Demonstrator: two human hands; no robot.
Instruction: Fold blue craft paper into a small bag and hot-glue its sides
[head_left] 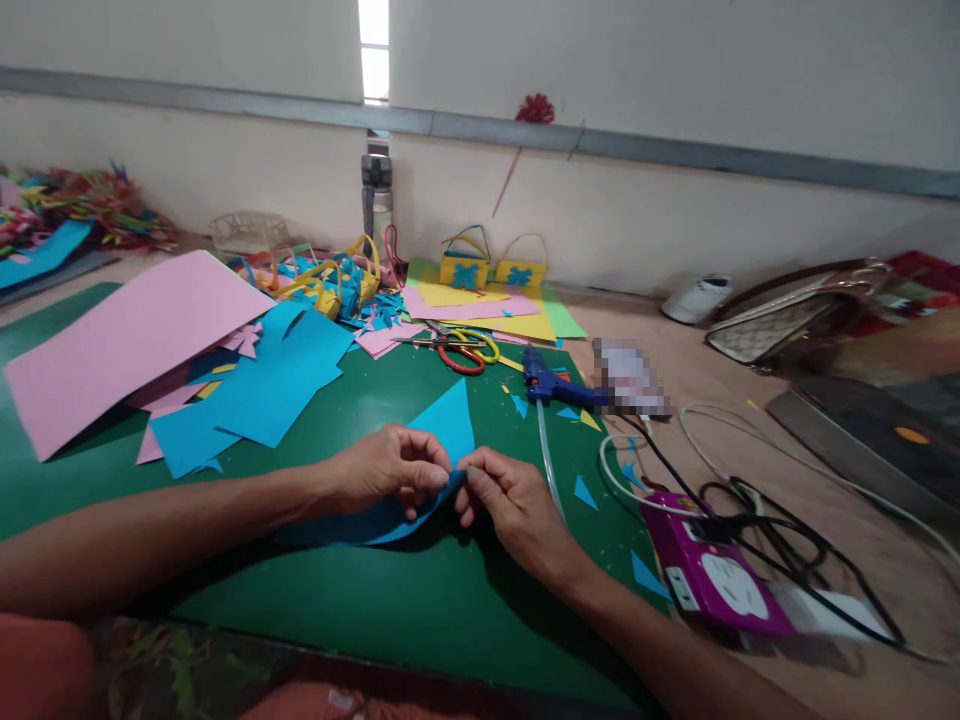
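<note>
A sheet of blue paper point(451, 418) curves up off the green board point(315, 610). My left hand point(394, 465) pinches the sheet near its edge, thumb against the fingers. Close beside it, my right hand point(510, 505) pinches the same edge, where a small part looks folded or rolled over. The fingertips almost meet. Part of the sheet is hidden behind my left hand and forearm. Beyond the hands lie scissors point(469, 350) with red and yellow handles, and a blue glue gun point(559, 385) with a clear glue stick.
Pink paper point(142, 340) and cut blue sheets point(259, 385) lie at left. Small yellow paper bags point(463, 270) stand by the wall. A purple power strip point(712, 570) with tangled cables, a phone point(631, 378) and a handbag point(780, 310) are on the right.
</note>
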